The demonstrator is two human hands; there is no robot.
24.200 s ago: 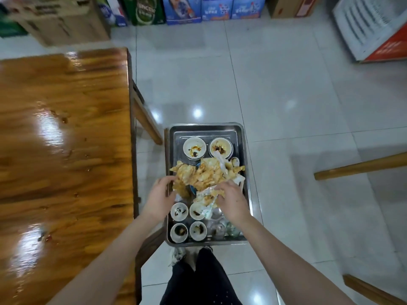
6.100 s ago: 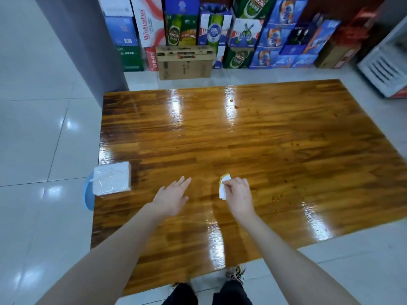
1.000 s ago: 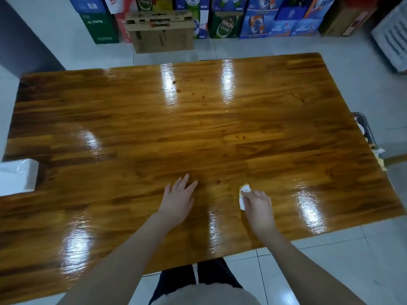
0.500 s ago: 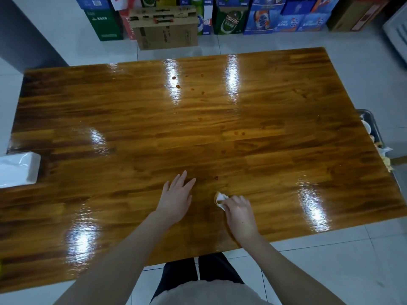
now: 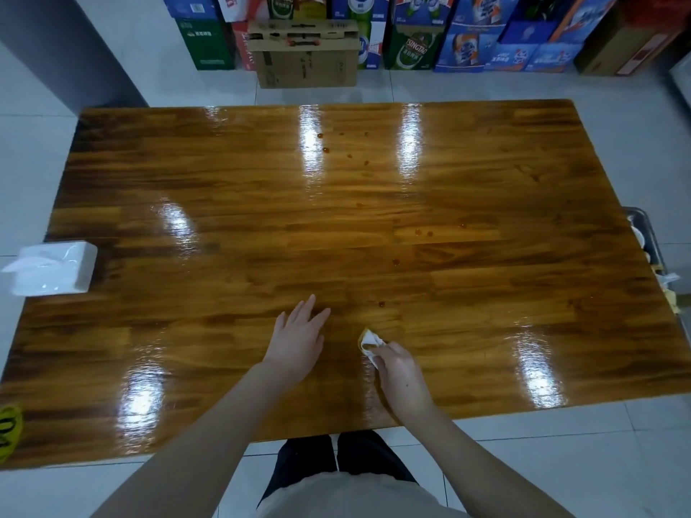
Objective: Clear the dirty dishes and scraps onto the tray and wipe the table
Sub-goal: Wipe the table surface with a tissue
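Hands: the left hand (image 5: 299,343) is lying flat on the table (image 5: 232,203), fingers straight; the right hand (image 5: 400,375) is gripping a stained tissue (image 5: 369,341), pressing it down, arms extended forward.

One table (image 5: 261,188), tray (image 5: 641,215), tissue pack (image 5: 52,269) and wipe (image 5: 370,341); two hands (image 5: 299,342) (image 5: 400,375).

White plastic-wrapped tissue pack (image 5: 52,269) on the rectangular wooden bench's (image 5: 261,218) left edge; steel tray (image 5: 652,237) just beyond its right edge.
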